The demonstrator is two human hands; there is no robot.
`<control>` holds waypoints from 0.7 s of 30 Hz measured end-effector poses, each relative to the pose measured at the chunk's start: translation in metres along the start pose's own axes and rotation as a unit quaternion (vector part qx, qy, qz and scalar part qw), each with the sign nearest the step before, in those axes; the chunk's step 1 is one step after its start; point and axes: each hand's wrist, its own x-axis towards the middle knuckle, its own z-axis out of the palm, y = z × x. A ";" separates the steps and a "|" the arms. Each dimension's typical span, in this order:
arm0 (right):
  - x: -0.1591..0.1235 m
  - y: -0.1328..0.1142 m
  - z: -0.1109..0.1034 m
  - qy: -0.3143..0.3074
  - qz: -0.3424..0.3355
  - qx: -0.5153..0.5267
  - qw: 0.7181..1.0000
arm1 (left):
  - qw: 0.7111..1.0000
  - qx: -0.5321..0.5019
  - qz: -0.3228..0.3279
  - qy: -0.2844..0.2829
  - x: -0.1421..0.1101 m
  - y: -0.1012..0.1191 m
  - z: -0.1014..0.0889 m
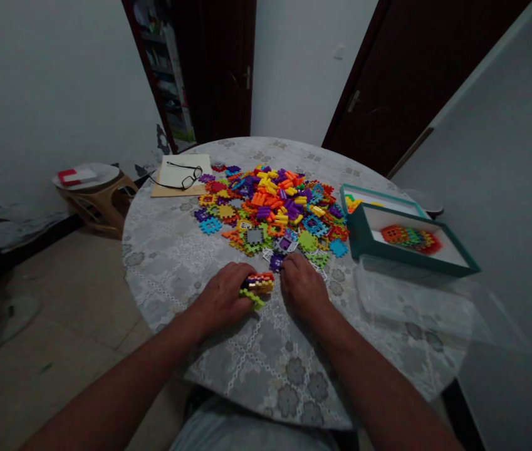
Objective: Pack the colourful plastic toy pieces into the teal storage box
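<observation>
We see a short stack of tiles point(262, 284), orange, yellow and purple, in the left hand point(228, 288), just above the near part of the surface point(162, 250). Its fingers and thumb are closed around one end, with a lime tile point(254, 300) splayed out below. If that grip loosened, we judge the lime tile would slip first, since it sits askew from the others; squeezing unevenly might fan the stack apart. The fingertips of the right hand point(304, 280) meet a purple tile point(276, 262) at the near edge of the heap of pieces point(272, 203); we cannot tell whether they pinch it or only touch it. Pulling it sharply could drag neighbouring pieces along, because their toothed edges lie tangled, and loose pegs point(270, 183) on top might roll down.

The left fingers cover one end of the stack, so we cannot count its tiles, and the right palm is turned from us. Pieces deep in the heap are buried. To the right, the green box point(416, 263) holds more tiles, blurred together, and the clear container point(411, 297) barely shows against the patterned cloth.
</observation>
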 end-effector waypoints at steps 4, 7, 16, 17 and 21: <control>0.003 0.007 0.000 0.018 0.007 0.041 0.999 | 1.000 -0.011 0.006 -0.004 0.024 0.006 0.002; 0.004 0.011 -0.005 0.075 0.024 0.088 0.993 | 1.000 -0.011 0.019 -0.013 0.042 0.012 0.008; -0.002 0.010 -0.024 0.041 0.049 0.173 0.983 | 0.998 -0.005 0.055 0.001 0.033 0.006 0.026; -0.002 0.008 -0.024 0.030 0.043 0.174 0.983 | 0.999 -0.004 0.050 0.009 0.030 0.005 0.026; -0.004 0.001 -0.019 0.007 0.019 0.174 0.985 | 0.999 0.008 0.033 0.038 0.025 0.003 0.025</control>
